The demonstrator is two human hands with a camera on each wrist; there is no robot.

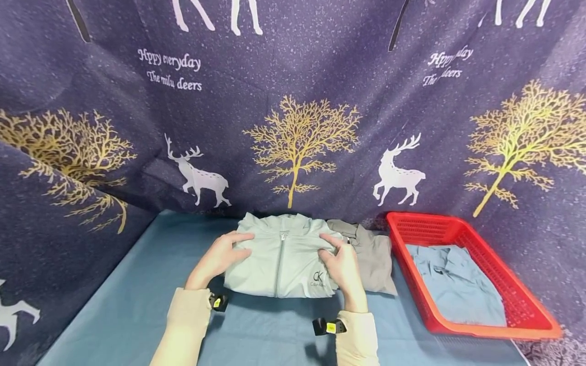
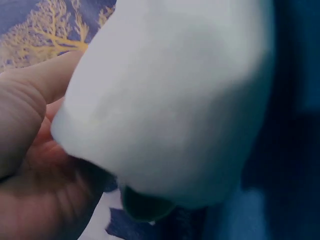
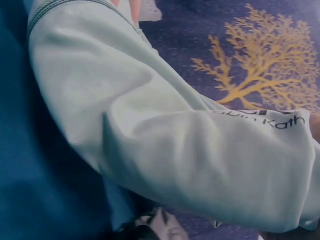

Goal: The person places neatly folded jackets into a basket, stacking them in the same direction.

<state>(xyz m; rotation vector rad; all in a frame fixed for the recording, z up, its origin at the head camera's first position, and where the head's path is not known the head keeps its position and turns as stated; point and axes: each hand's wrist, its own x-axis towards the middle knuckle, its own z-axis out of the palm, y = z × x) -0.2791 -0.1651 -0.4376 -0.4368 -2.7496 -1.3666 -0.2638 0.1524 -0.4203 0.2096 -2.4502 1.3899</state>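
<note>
A folded pale green zip-up jacket [image 1: 261, 264] with a dark CK print lies between my two hands, its zipper running down the middle. My left hand [image 1: 224, 254] grips its left side; in the left wrist view the thumb [image 2: 55, 75] is at the edge and the other fingers are partly hidden behind the cloth. On the other side, my right hand [image 1: 343, 264] holds the jacket's right edge beside the print. The jacket's rounded folded edge [image 3: 190, 165] fills much of the right wrist view, where little of that hand shows.
A grey folded garment [image 1: 373, 259] lies right of the jacket, partly covered by it and my right hand. Farther right, a red plastic basket [image 1: 499, 269] contains a folded blue garment [image 1: 462, 290]. A blue cloth [image 1: 133, 305] covers the table; a patterned curtain [image 1: 320, 61] hangs behind.
</note>
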